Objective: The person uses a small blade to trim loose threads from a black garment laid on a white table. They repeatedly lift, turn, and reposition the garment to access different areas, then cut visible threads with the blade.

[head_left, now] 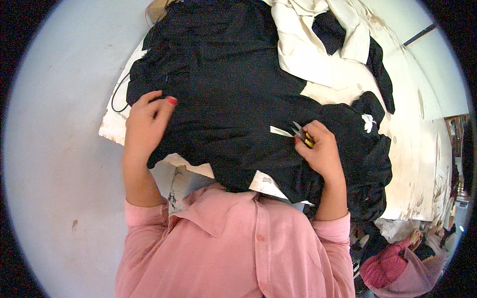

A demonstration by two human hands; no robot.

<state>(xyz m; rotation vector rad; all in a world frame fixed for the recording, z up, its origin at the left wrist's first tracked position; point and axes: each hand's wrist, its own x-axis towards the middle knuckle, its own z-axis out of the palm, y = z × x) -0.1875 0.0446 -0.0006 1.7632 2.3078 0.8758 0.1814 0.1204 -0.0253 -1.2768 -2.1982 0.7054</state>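
A large black garment (223, 69) lies spread and rumpled across the table in front of me. My right hand (320, 146) is closed around small thread snips (308, 141) with yellow-and-black handles. Their grey blades point up and left, just above the cloth. Beside the blade tips, a narrow white strip (279, 131) lies on the black fabric. Over the garment's left part is my left hand (146, 121), slightly blurred, with its fingers bent and the thumb near the index finger. Whether it pinches any cloth cannot be made out.
Cream cloth pieces (308, 54) lie at the far right of the pale, stained tabletop (412, 164). A white paper piece (266, 184) pokes out at the near edge. A thin dark cord (115, 97) loops at the left. Another person in pink (387, 265) is at lower right.
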